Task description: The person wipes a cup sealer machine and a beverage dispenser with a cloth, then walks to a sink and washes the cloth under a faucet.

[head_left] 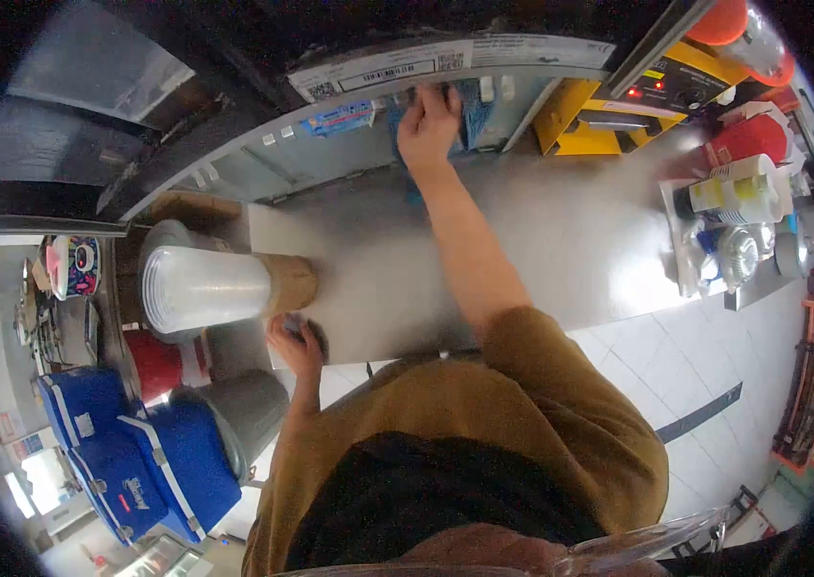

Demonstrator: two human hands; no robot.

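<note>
My right hand (429,123) reaches up to a blue cloth (473,113) at the wall behind the steel counter (378,240). Its fingers are bent against the cloth, which shows on both sides of the hand. My left hand (295,348) is at the counter's near left edge, its fingers curled around a small dark object (297,325) that I cannot make out. Just above that hand a stack of clear plastic cups (210,288) lies on its side, with a brown band (291,286) at its right end.
A blue packet (339,117) hangs on the wall. A yellow machine (599,115) stands at the back right. Cups (738,197) and a tray (678,240) are at the counter's right end. Blue coolers (186,466) stand lower left, beside a grey bin (243,409).
</note>
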